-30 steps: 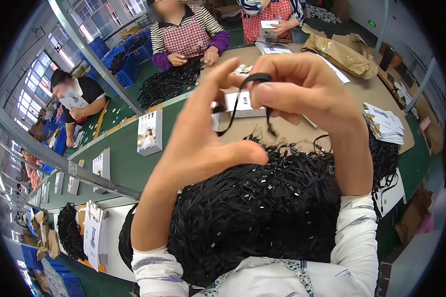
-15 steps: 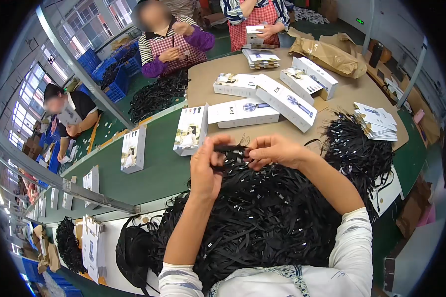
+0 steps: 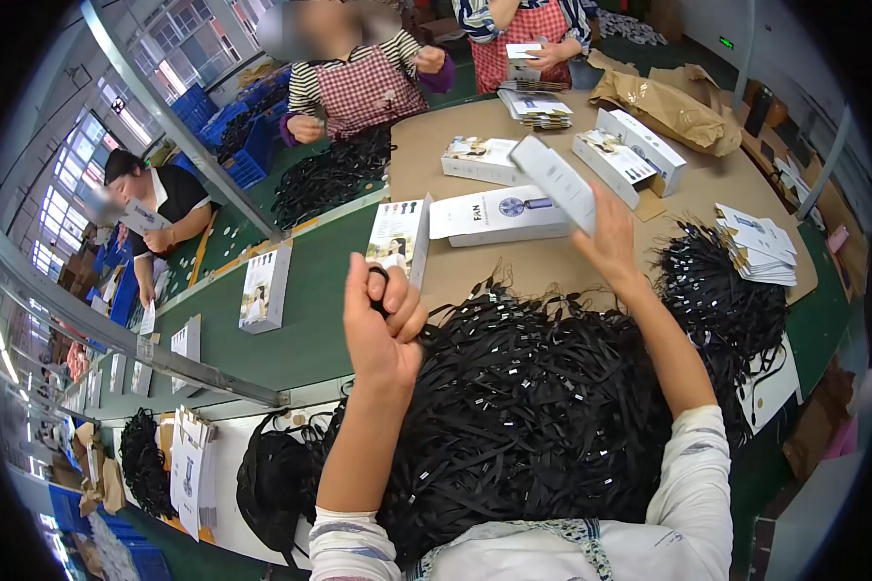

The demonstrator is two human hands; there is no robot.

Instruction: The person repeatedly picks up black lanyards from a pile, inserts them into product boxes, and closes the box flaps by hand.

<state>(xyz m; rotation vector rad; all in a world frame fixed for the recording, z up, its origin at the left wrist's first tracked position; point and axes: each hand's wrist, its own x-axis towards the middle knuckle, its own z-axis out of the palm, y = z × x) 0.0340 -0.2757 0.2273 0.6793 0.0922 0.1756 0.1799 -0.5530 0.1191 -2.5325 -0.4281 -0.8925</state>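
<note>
My left hand [image 3: 383, 324] is closed round a black lanyard [image 3: 379, 290], of which only a small loop shows between the fingers. My right hand [image 3: 610, 242] grips the lower end of a white box [image 3: 556, 182], which is tilted up off the table. Below both hands spreads a large heap of black lanyards [image 3: 533, 416] with small metal clips. Just beyond my left hand, a box with a photo print [image 3: 397, 235] stands at the conveyor's edge. A white fan box [image 3: 502, 215] lies between my hands on the brown tabletop.
A green conveyor [image 3: 320, 281] carries upright boxes on the left. More boxes [image 3: 606, 160], flat cartons [image 3: 756, 242] and a brown paper bag [image 3: 678, 111] lie on the table [image 3: 421, 145]. Co-workers stand across it, and another sits left. A metal post [image 3: 174, 126] rises beside the conveyor.
My hands have moved apart. The left keeps the lanyard, bunched in its fist; the right has left it and taken hold of a fan box, lifting and tilting it.
</note>
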